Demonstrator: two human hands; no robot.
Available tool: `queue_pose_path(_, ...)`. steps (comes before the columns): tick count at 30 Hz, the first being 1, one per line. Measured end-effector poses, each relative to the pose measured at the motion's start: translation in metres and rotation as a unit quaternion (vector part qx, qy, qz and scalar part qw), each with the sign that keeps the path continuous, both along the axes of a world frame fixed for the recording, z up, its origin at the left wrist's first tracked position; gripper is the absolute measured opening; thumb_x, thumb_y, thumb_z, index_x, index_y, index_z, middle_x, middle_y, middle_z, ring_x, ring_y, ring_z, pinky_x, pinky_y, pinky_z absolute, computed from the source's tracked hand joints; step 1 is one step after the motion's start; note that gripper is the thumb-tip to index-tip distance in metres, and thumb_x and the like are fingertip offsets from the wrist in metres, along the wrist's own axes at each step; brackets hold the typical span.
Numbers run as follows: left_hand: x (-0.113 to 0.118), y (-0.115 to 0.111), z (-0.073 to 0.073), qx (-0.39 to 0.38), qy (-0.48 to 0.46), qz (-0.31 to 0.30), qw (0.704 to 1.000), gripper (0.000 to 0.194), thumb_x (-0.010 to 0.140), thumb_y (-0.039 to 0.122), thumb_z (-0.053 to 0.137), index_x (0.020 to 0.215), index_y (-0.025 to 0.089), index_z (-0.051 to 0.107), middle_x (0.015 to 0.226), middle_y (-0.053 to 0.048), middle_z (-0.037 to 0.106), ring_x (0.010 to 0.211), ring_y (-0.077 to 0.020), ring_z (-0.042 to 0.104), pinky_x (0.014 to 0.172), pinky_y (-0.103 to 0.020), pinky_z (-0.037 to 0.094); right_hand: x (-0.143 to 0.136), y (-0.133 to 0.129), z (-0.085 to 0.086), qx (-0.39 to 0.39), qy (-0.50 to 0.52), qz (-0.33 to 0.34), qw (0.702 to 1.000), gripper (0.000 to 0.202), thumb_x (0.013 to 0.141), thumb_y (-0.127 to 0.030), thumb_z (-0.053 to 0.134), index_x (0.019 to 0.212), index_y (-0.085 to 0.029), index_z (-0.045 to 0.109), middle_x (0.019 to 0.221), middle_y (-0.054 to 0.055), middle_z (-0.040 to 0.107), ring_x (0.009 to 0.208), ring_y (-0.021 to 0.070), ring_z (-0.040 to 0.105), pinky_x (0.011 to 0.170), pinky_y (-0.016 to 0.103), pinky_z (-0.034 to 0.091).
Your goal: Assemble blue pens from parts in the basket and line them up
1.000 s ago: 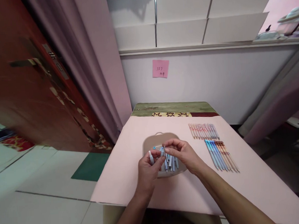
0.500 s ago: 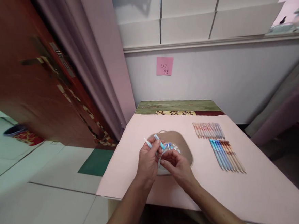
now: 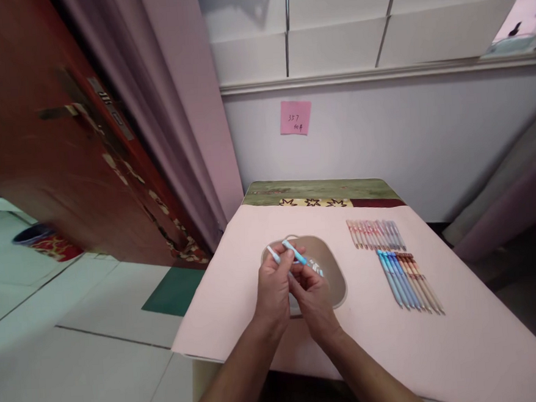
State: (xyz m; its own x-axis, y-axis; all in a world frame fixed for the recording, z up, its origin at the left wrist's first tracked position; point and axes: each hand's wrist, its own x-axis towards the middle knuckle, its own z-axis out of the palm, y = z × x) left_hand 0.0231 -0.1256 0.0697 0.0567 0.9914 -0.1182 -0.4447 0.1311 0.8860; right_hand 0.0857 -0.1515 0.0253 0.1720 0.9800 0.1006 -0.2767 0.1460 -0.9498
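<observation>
My left hand (image 3: 272, 294) is closed on two slim pen parts above a beige bin. One is a pale, whitish pen part (image 3: 273, 254) sticking up past the thumb. The other, a bright blue pen part (image 3: 294, 252) with a paler end, slants across the fingertips. My right hand (image 3: 315, 297) presses against the left, thumb and fingers pinched together; what lies between them is hidden. Inside the beige bin (image 3: 333, 270), small white and blue pieces (image 3: 316, 266) lie at the bottom, partly covered by my hands.
Right of the bin, a row of pinkish and grey pens (image 3: 375, 235) lies behind a row of blue and brown pens (image 3: 409, 282). The pink tabletop (image 3: 220, 302) meets a wall bearing a pink note (image 3: 295, 117). A door (image 3: 85, 146) stands at left.
My right hand has moved in against the left, its fingers now closer together. The blue part between the fingertips has tilted further over to the right, and both hands have shifted slightly right.
</observation>
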Motion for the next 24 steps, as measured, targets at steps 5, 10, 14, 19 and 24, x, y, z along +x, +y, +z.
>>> queue_pose_path(5,-0.021,0.011,0.019,0.084,0.040,0.053,0.994,0.024,0.076,0.033,0.067,0.091,0.015,0.062,0.098,-0.009,0.070,0.091,-0.0185,0.064,0.078,-0.028,0.047,0.024,-0.024,-0.013,-0.060,-0.060,0.018,0.996,0.027,0.073,-0.043,0.071,0.088,-0.021,0.071,0.069,0.001,0.065,0.066,0.0176,0.059,0.063,0.030,0.049)
queue_pose_path(10,-0.042,0.015,0.008,0.072,0.059,0.027,0.995,0.027,0.077,0.035,0.066,0.096,0.017,0.060,0.084,-0.005,0.068,0.070,-0.0155,0.062,0.068,-0.031,0.051,0.054,-0.032,-0.010,-0.087,-0.075,-0.064,0.991,0.034,0.072,-0.044,0.072,0.097,-0.021,0.069,0.073,0.004,0.068,0.062,0.0177,0.059,0.057,0.030,0.050)
queue_pose_path(14,-0.036,0.012,-0.020,0.025,0.052,-0.020,0.998,0.029,0.076,0.035,0.067,0.098,0.017,0.065,0.078,-0.001,0.063,0.063,-0.0102,0.055,0.064,-0.024,0.047,0.068,-0.015,0.003,-0.042,-0.095,-0.093,0.990,0.031,0.074,-0.043,0.071,0.097,-0.022,0.067,0.084,0.005,0.070,0.069,0.0181,0.063,0.061,0.029,0.052)
queue_pose_path(19,-0.037,0.014,-0.029,0.017,0.042,-0.056,0.997,0.026,0.074,0.031,0.070,0.096,0.017,0.070,0.070,0.001,0.059,0.063,-0.0091,0.051,0.062,-0.021,0.043,0.082,-0.012,0.007,-0.002,-0.243,-0.116,0.963,0.024,0.078,-0.040,0.067,0.094,-0.022,0.069,0.090,0.006,0.070,0.074,0.0203,0.064,0.067,0.031,0.052)
queue_pose_path(24,-0.040,0.011,-0.028,0.036,0.104,-0.090,0.990,0.023,0.076,0.031,0.067,0.094,0.017,0.072,0.071,-0.001,0.060,0.063,-0.0104,0.050,0.061,-0.021,0.041,0.091,-0.018,0.007,0.022,-0.290,-0.117,0.950,0.021,0.080,-0.037,0.065,0.095,-0.023,0.069,0.091,0.006,0.070,0.078,0.0208,0.064,0.070,0.031,0.051)
